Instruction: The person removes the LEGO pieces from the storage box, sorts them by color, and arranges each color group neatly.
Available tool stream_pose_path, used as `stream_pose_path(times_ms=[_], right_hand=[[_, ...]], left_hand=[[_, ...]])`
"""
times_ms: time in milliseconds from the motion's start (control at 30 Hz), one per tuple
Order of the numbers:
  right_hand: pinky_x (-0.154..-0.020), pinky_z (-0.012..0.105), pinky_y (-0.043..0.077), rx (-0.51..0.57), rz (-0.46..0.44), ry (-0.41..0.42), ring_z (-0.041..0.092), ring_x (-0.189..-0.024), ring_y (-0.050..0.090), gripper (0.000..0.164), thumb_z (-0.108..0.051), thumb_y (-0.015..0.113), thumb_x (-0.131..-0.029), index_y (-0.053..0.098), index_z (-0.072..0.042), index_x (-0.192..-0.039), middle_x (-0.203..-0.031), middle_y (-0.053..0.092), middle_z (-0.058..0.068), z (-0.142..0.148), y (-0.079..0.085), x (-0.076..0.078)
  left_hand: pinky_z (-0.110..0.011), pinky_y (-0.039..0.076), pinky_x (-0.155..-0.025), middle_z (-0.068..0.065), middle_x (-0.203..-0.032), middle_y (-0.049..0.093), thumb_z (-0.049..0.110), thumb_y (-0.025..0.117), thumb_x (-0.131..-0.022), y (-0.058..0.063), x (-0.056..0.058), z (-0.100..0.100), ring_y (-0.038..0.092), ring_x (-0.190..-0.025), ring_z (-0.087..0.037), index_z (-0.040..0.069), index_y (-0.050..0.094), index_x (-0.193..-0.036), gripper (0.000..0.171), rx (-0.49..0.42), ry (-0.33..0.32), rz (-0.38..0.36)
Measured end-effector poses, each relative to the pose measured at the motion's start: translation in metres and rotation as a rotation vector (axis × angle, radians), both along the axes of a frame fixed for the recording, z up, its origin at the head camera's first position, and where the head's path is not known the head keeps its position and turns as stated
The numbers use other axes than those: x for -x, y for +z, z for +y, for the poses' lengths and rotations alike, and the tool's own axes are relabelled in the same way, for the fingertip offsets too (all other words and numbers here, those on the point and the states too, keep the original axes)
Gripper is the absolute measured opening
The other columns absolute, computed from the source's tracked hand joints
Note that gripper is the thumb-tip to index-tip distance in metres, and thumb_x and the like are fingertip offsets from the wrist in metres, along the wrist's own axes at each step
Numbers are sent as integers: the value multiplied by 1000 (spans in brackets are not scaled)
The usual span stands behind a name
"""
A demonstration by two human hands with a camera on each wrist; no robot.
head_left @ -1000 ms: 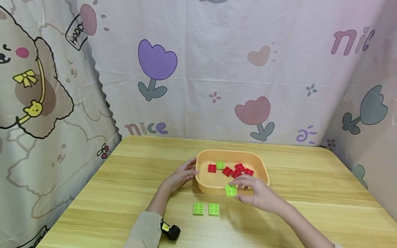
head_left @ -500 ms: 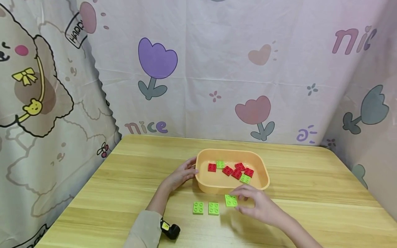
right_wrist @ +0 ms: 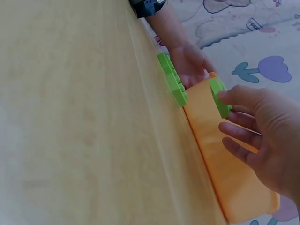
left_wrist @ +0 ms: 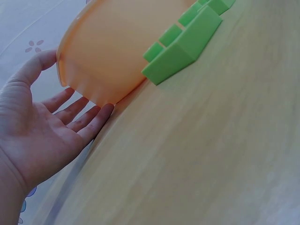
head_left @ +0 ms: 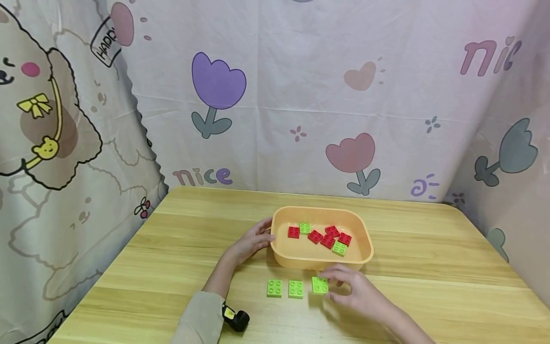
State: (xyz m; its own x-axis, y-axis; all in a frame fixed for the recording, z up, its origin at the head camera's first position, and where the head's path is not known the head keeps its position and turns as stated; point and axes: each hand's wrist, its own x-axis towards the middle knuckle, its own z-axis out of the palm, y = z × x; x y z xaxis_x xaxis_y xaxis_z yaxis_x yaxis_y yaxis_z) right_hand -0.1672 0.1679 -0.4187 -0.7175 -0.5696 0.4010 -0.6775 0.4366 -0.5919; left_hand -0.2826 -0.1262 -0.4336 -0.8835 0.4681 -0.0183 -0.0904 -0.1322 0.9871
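My left hand point(head_left: 251, 243) holds the left end of an orange plastic tub point(head_left: 296, 263), thumb at the rim and fingers against the wall in the left wrist view. Between thumb and index finger, my right hand point(head_left: 358, 291) pinches a green toy building brick point(head_left: 320, 285) in front of the tub. In the right wrist view this brick point(right_wrist: 219, 97) shows off the tabletop, the other right fingers spread loosely. Two more green bricks, a left one point(head_left: 274, 288) and a middle one point(head_left: 295, 289), lie studs up on the table, in line with the held brick.
Inside the tub are several red bricks point(head_left: 315, 237) and two green ones, one at the back point(head_left: 305, 228) and one near the front wall point(head_left: 339, 248). The wooden table point(head_left: 193, 229) ends at a patterned cloth point(head_left: 279, 95). A black device point(head_left: 237, 320) sits on the left wrist.
My right hand has brought the green brick from the tub's front wall toward me, beside the two bricks on the table. The left hand and tub have stayed put.
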Motion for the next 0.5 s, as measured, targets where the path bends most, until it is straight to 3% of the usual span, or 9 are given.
stream_pose_path(times_ms=[500], right_hand=[[-73,28,51,-20,-56,-15,12,-87,57,38,-8,73,-75,64,-10,-112,-108,58,-3,4,-16,2]], left_hand=[[-40,34,-100,-21,-147,18,3,53,-86,-1,1,0,24,-132,-34,1,17,-145,69,2,-1,-4]])
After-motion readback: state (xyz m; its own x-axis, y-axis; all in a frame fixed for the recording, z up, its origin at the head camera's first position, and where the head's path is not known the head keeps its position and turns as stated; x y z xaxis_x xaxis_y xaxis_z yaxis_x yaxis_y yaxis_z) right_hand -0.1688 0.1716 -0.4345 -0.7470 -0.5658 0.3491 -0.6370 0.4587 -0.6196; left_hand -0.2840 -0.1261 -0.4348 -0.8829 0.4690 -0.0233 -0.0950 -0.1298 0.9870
